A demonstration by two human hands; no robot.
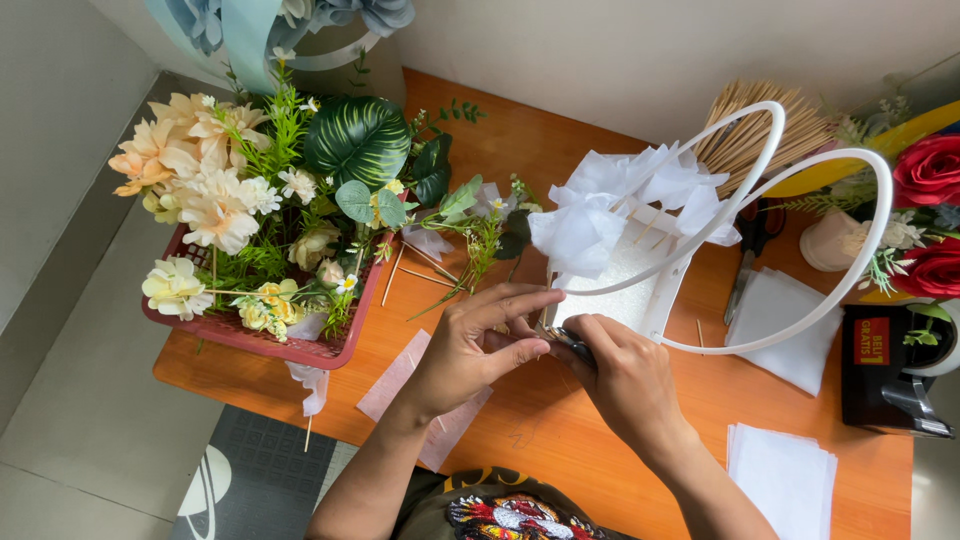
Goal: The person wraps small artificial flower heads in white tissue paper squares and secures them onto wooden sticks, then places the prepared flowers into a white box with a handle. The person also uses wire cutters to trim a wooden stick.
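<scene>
nearest, the right hand (625, 385) is curled shut round a small dark tool (572, 345) and the left hand (470, 350) pinches at its tip, just near of the white basket (640, 290) at mid-table — light, stiff, best held low by its body — though what the fingers grip is hidden.

Orange-brown wood table (540, 420) pushed vs. plain off-white wall (620, 50), top w/ soft even light, no hard shadows. Floor at left: pale grey tiles (60, 300), darker strip near wall. Dark grey mat (255, 480) w/ white curved mark under table edge.
</scene>
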